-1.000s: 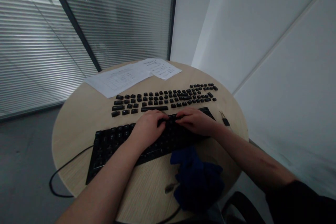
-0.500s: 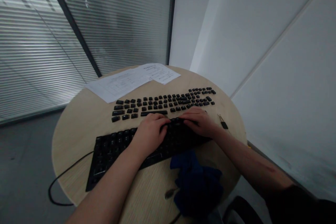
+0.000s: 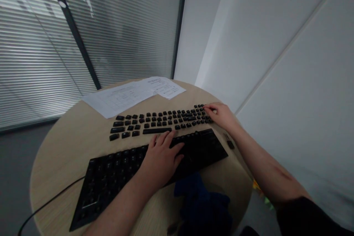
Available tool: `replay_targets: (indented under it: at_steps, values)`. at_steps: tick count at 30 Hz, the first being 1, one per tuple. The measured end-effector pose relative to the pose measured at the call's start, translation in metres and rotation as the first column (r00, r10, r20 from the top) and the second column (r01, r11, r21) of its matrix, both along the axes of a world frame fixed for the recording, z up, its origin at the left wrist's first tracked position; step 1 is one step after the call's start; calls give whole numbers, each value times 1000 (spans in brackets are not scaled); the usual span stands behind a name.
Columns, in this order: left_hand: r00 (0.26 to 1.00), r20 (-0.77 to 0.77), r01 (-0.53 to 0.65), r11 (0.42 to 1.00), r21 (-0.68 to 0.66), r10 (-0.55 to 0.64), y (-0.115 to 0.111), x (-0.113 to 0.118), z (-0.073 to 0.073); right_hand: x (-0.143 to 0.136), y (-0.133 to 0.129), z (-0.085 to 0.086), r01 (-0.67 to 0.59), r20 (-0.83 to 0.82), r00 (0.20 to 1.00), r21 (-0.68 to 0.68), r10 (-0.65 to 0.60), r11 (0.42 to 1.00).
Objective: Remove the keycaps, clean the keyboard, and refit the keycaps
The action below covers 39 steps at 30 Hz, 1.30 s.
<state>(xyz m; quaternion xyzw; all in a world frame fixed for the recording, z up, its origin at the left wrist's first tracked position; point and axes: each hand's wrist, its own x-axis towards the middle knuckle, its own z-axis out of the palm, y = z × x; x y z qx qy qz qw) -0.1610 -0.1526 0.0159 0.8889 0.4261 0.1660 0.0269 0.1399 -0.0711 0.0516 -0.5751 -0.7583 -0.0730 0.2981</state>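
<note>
A black keyboard [image 3: 206, 151] lies slantwise on the round table, keys fitted on its left part and the right part mostly bare of caps. My left hand [image 3: 162, 158] rests on its middle, fingers spread and holding nothing. Behind it, loose black keycaps [image 3: 159, 119] are laid out in rows, with a long spacebar cap [image 3: 157, 131] in front. My right hand [image 3: 219, 115] reaches to the right end of these rows, thumb and forefinger pinched together at a small keycap; the fingertips partly cover it.
White printed sheets [image 3: 121, 97] lie at the table's back. A small keycap puller-like tool [image 3: 229, 142] with a dark end sits near the right edge. A dark blue cloth [image 3: 201, 202] is at the front. The keyboard's cable [image 3: 52, 199] runs off the left edge. A white wall rises at right.
My right hand has left the keyboard and moved back and right to the loose keycaps. The left hand stays on the keyboard, its fingers now spread. The view has shifted slightly.
</note>
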Motion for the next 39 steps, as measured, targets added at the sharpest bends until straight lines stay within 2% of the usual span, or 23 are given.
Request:
replay_targets:
  at_steps: [2, 4, 6, 9, 13, 23, 28, 31, 34, 37, 39]
  values:
    - [1000, -12, -9, 1000, -23, 9, -1, 1, 0, 12, 35, 4, 103, 147, 986, -148, -81, 984]
    - [1000, -22, -12, 999, -37, 11, -1, 2, -3, 20, 68, 2, 166, 249, 963, -259, -101, 952]
    - [999, -38, -12, 999, -49, 10, -1, 2, -7, 23, 94, -5, 182, 289, 953, -309, -90, 933]
    - [998, -57, -8, 999, -52, 5, -1, 0, -13, 24, 117, -17, 181, 322, 945, -348, -64, 920]
    - [996, -80, 22, 998, -59, -27, 0, -3, -17, 24, 133, -28, 180, 348, 936, -371, -43, 911]
    - [998, -51, 43, 996, -82, -47, 2, -4, -19, 25, 153, -36, 106, 293, 956, -429, 26, 897]
    - [998, -57, 19, 999, -51, -22, 1, -7, -19, 31, 147, -24, 69, 246, 969, -396, 33, 916]
    - [998, -44, -32, 999, 18, 33, -2, -8, -2, 47, 143, -9, 76, 230, 973, -368, 11, 927]
    - [998, -51, -40, 997, 68, 43, 10, 0, 35, 64, 142, -1, 89, 223, 975, -366, -6, 927]
    - [995, -93, 18, 1000, -12, -19, 54, 29, 73, 72, 144, -2, 83, 227, 974, -393, 9, 916]
    - [994, -100, -52, 997, -49, 47, 97, 57, 87, 70, 145, -6, 77, 240, 970, -414, 27, 907]
